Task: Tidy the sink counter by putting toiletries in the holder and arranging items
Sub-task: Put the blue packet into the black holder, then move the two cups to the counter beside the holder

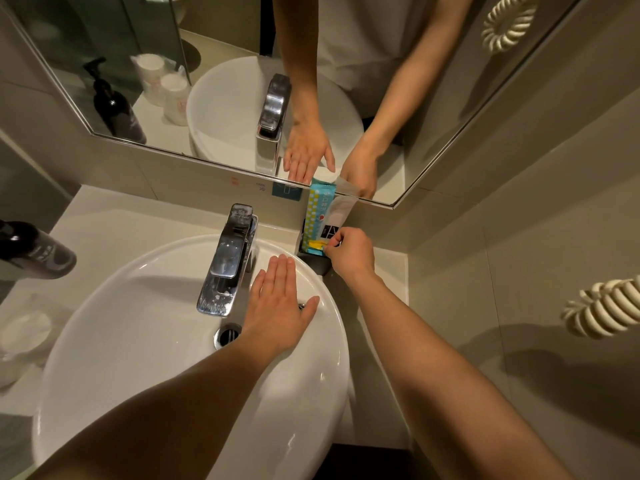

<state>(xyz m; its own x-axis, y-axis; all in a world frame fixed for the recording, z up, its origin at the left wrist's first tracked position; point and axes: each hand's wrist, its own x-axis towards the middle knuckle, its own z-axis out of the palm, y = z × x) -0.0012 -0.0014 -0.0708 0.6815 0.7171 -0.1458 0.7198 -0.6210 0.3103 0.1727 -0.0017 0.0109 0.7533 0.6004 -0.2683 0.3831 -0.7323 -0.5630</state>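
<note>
Right grip (349, 252) pinches yellow packet (317, 247) to seat it in holder (313, 263); left grip (280, 303) flat, empty, bracing on sink (138, 327).

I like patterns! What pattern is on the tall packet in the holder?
Head view: tall packet has blue and yellow-green checks.

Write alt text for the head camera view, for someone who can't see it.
A person's right hand pinches packets standing in a black holder by the mirror, while the left hand rests flat on the white sink beside the chrome faucet.
</note>
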